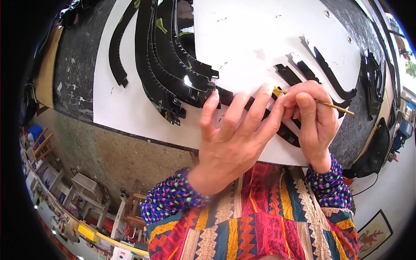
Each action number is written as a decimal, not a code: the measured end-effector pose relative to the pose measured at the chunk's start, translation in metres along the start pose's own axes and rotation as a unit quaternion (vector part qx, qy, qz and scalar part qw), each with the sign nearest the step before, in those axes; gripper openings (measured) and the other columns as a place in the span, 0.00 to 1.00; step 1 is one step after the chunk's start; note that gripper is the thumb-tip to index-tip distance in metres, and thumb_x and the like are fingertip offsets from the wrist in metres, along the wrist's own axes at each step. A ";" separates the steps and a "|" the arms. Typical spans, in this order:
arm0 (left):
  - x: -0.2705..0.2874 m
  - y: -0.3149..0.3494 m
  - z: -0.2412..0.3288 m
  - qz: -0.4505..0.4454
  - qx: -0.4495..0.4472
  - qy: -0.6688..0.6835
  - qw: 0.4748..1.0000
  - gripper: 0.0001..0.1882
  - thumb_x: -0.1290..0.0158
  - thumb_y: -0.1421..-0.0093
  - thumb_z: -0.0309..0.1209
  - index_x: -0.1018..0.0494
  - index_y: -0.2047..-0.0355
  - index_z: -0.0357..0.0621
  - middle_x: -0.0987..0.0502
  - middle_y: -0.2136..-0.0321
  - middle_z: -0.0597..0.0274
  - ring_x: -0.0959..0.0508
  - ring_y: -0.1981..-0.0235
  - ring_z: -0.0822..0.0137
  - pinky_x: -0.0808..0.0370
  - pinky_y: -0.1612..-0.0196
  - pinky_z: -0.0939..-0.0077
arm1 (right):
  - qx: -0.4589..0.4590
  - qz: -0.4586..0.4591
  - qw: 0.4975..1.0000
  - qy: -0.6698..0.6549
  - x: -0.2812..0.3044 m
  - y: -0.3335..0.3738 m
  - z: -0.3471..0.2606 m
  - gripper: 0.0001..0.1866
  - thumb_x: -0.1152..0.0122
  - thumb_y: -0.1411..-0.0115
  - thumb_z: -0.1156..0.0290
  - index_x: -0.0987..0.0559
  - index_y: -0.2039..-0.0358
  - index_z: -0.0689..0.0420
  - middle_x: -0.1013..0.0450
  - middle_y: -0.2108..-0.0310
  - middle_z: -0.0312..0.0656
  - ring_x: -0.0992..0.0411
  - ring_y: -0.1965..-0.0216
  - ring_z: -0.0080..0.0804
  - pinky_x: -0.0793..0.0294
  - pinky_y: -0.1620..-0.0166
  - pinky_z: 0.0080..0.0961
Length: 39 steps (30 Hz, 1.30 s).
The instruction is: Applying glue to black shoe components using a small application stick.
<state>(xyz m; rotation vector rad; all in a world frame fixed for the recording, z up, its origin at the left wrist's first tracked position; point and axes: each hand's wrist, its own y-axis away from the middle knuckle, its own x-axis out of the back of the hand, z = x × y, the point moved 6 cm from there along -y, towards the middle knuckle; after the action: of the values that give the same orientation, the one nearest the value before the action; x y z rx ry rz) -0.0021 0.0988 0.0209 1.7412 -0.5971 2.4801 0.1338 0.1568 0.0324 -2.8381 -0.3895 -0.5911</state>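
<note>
My left hand (pixel 238 138) lies palm down with its fingers spread. The fingertips rest on a narrow black strip (pixel 225 96) on the white sheet (pixel 130 106). My right hand (pixel 313 117) is closed around a thin brown stick (pixel 336 106), which slants across the fingers. A small yellow piece (pixel 277 91) shows at the stick's left end, beside my left fingers; whether it is part of the stick I cannot tell. More of the black strip (pixel 289 135) curves out below the hands. Its middle is hidden by my fingers.
Large curved black pieces (pixel 149 65) with notched edges overlap at the upper left, beside a separate curved strip (pixel 115 52). Shorter black strips (pixel 329 71) lie at the right. Dark offcuts (pixel 372 84) hang near the table's right edge. Stools (pixel 89 190) stand on the floor.
</note>
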 end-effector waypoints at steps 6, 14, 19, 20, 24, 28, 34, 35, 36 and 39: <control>-0.001 -0.001 0.000 0.001 -0.001 0.007 1.000 0.20 0.38 0.45 0.35 0.19 0.50 0.66 0.29 0.41 0.73 0.34 0.44 0.67 0.46 0.34 0.54 | 0.049 0.008 0.999 0.005 -0.001 0.001 0.000 0.05 0.45 0.31 0.79 0.24 0.59 0.67 0.23 0.66 0.44 0.30 0.78 0.23 0.29 0.75 0.20; -0.001 -0.004 0.001 0.006 0.004 0.001 1.000 0.25 0.40 0.48 0.29 0.20 0.48 0.67 0.28 0.44 0.74 0.33 0.44 0.68 0.46 0.34 0.57 | 0.030 0.066 0.994 0.081 0.021 0.020 -0.006 0.06 0.39 0.37 0.82 0.22 0.60 0.67 0.23 0.66 0.46 0.26 0.71 0.33 0.26 0.69 0.25; 0.002 -0.007 -0.001 0.010 0.004 0.017 1.000 0.26 0.40 0.47 0.27 0.21 0.47 0.67 0.28 0.43 0.71 0.32 0.44 0.66 0.46 0.34 0.59 | 0.119 0.077 0.956 0.255 0.011 0.030 -0.014 0.15 0.32 0.48 0.85 0.20 0.59 0.63 0.23 0.65 0.45 0.25 0.64 0.42 0.25 0.59 0.33; 0.002 -0.008 0.000 0.012 0.005 0.024 1.000 0.25 0.41 0.46 0.27 0.21 0.47 0.67 0.28 0.42 0.70 0.31 0.44 0.65 0.46 0.34 0.59 | 0.121 0.081 0.956 0.255 0.011 0.031 -0.013 0.15 0.32 0.48 0.85 0.20 0.59 0.63 0.23 0.65 0.45 0.25 0.64 0.42 0.25 0.59 0.33; -0.004 -0.005 -0.004 0.055 -0.013 0.026 0.998 0.19 0.43 0.41 0.32 0.22 0.48 0.62 0.28 0.42 0.69 0.31 0.44 0.66 0.46 0.35 0.55 | 0.106 0.089 0.961 0.240 0.011 0.032 -0.008 0.15 0.33 0.48 0.86 0.21 0.60 0.61 0.23 0.65 0.44 0.25 0.63 0.43 0.25 0.58 0.34; 0.005 0.000 -0.006 0.085 -0.022 0.027 0.996 0.18 0.43 0.41 0.30 0.20 0.50 0.59 0.28 0.43 0.68 0.31 0.44 0.65 0.49 0.33 0.55 | 0.059 0.086 0.973 0.208 0.014 0.026 -0.002 0.11 0.35 0.46 0.85 0.23 0.62 0.60 0.25 0.66 0.43 0.27 0.65 0.43 0.27 0.59 0.34; 0.014 0.022 -0.012 0.076 -0.028 0.016 0.997 0.18 0.41 0.43 0.27 0.19 0.51 0.54 0.25 0.50 0.69 0.30 0.45 0.66 0.49 0.34 0.56 | 0.065 0.067 0.972 0.217 0.018 0.022 0.002 0.12 0.38 0.43 0.86 0.27 0.59 0.63 0.27 0.66 0.45 0.28 0.66 0.42 0.27 0.60 0.32; 0.011 0.026 -0.015 0.070 -0.023 0.016 0.997 0.18 0.42 0.42 0.30 0.19 0.50 0.54 0.25 0.50 0.70 0.31 0.45 0.67 0.50 0.34 0.53 | 0.066 0.067 0.972 0.215 0.019 0.023 0.002 0.12 0.38 0.43 0.86 0.27 0.59 0.63 0.27 0.66 0.45 0.28 0.66 0.42 0.27 0.60 0.32; 0.010 0.028 -0.017 0.062 -0.016 0.018 0.998 0.18 0.42 0.41 0.31 0.20 0.50 0.54 0.25 0.50 0.70 0.30 0.46 0.67 0.50 0.34 0.52 | 0.098 0.086 0.968 0.214 0.021 0.025 -0.004 0.12 0.38 0.43 0.86 0.27 0.59 0.63 0.27 0.65 0.45 0.28 0.65 0.41 0.27 0.60 0.31; 0.008 0.031 -0.018 0.041 -0.009 0.000 0.999 0.18 0.44 0.40 0.32 0.20 0.48 0.54 0.25 0.49 0.70 0.30 0.47 0.67 0.50 0.34 0.53 | 0.110 0.109 0.968 0.196 0.019 0.037 -0.016 0.12 0.38 0.42 0.88 0.26 0.59 0.64 0.27 0.64 0.45 0.26 0.63 0.38 0.25 0.60 0.27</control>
<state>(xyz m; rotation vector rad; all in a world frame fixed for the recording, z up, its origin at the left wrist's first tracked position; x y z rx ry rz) -0.0295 0.0747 0.0146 1.7446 -0.7041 2.5195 0.1559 0.1219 0.0487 -2.4325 -0.0640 -0.9693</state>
